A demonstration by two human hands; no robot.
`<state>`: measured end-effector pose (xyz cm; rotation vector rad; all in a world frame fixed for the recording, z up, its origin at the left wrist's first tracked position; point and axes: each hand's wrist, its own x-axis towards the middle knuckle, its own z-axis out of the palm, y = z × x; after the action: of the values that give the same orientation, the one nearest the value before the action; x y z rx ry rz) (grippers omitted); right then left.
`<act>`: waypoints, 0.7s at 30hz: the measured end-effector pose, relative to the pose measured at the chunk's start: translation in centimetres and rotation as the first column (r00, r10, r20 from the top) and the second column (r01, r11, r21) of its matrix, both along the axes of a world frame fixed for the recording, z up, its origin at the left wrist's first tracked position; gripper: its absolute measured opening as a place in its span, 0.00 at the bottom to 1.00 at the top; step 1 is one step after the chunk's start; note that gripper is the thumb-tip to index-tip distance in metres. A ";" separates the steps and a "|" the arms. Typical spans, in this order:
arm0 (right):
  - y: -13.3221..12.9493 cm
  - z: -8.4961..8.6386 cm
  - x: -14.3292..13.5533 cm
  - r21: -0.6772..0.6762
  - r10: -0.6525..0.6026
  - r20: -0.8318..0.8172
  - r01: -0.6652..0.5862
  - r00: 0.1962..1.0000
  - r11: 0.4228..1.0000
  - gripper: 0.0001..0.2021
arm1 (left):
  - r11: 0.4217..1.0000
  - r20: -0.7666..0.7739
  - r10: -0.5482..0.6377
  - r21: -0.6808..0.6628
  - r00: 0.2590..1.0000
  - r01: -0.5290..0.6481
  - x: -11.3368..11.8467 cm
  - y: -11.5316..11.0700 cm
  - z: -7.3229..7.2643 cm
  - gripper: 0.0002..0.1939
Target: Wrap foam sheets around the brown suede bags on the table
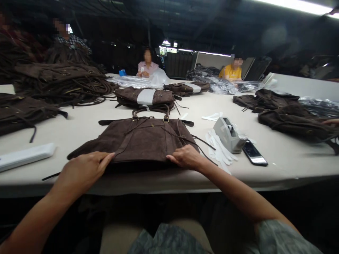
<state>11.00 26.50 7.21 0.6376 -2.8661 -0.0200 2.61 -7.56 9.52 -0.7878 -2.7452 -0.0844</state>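
A dark brown handbag (143, 143) lies flat at the table's front edge, its two handles pointing away from me. My left hand (87, 167) grips the bag's near edge on the left, thumb on top and fingers tucked out of sight. On the right, my right hand (185, 157) has its fingers curled around the same near edge. Thin dark straps trail from the bag's right side. Just beyond the handles sits another brown bag (129, 96) with a pale band (145, 96) around it.
A grey tape dispenser (229, 135), white paper strips (218, 148) and a phone (254, 152) lie to the right. At left are a long white object (26, 157) and a brown bag pile (60, 83). More bags (291, 113) lie far right, beside someone's hand (331, 121). Several people sit beyond.
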 end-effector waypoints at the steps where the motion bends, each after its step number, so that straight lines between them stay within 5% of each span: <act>1: 0.0 -0.1 -1.1 -0.026 -0.006 0.010 0.007 1.000 1.000 0.27 | 0.991 -0.002 0.085 -0.101 0.996 -0.085 -0.1 1.5 1.1 0.31; 3: 0.1 -0.7 -2.8 -0.120 -0.043 0.008 0.044 0.999 0.992 0.24 | 0.956 -0.008 0.172 -0.241 0.985 -0.169 -0.9 4.6 2.9 0.29; 6: 0.3 -1.8 -3.5 -0.292 -0.036 -0.068 0.014 0.997 0.956 0.18 | 0.990 0.007 -0.072 -0.121 0.997 0.072 -3.0 8.3 3.4 0.27; 10: 0.7 -2.4 -2.5 -0.322 0.141 -0.078 -0.159 0.987 0.933 0.22 | 0.870 0.008 -0.489 0.074 0.872 0.487 -5.3 10.2 -0.6 0.30; 15: 0.5 -3.1 -2.7 -0.274 0.183 0.083 -0.154 0.980 0.949 0.24 | 0.817 -0.027 -0.576 -0.003 0.817 0.576 -4.4 9.6 -7.5 0.27; 18: 0.4 -3.7 -3.4 -0.338 0.178 0.073 -0.144 0.981 0.930 0.23 | 0.823 -0.056 -0.567 -0.055 0.821 0.565 -4.0 9.5 -8.8 0.29; 21: 0.6 -3.9 -3.6 -0.474 0.056 -0.067 -0.081 0.996 0.877 0.17 | 0.825 -0.069 -0.565 -0.056 0.822 0.562 -4.0 9.6 -8.6 0.28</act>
<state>7.35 27.07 3.36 0.6167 -2.6362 0.6514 -1.39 1.99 0.91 -1.5554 -2.3459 -0.1225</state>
